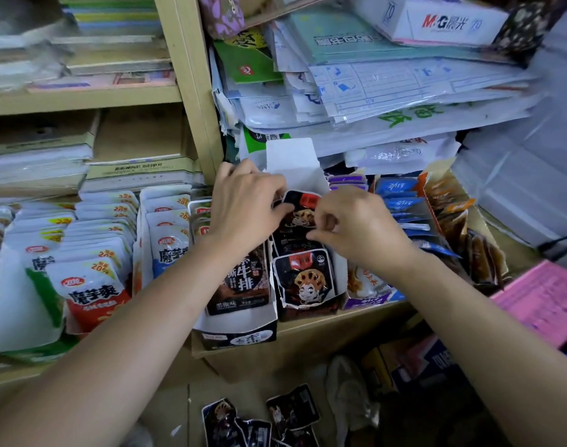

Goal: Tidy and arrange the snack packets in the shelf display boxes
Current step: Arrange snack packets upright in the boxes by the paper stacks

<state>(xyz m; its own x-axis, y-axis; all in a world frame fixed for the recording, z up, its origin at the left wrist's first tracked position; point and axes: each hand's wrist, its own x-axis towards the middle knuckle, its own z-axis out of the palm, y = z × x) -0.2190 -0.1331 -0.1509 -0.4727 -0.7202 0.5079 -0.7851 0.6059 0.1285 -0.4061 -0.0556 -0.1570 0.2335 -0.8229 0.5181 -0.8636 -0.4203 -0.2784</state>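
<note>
**Both hands at the middle display box.** The left hand [246, 204] and right hand [356, 227] meet at the centre of the frame over the open display box [291, 156], whose white back flap stands upright. The left grip pinches the top edge of the rear black packet [299, 209], thumb in front and fingers curled behind. The right grip, fingers curled, appears to pinch the same packet at its right edge. Lower in the box, a front packet [306, 279] of the same design stands upright, print facing outward. Just left of it, a neighbouring box [237, 340] holds dark steak packets [243, 279]. White konjac packets [91, 285] fill the left of the frame and blue packets [395, 195] sit to the right. At least 3 fallen packets [259, 421] of the black design lie on the floor at the bottom edge.

**Step in hand, as judged:** seating the rear black packet upright in its row. To do it well:
- Keep both pinches on the upper edge.
- Slide the packet straight down behind the others, print forward.
- Press the row back toward the flap so that the front has room.

The box walls look ragged and soft, so spreading them risks tipping the row. The fallen packets are not yet gathered.
</note>
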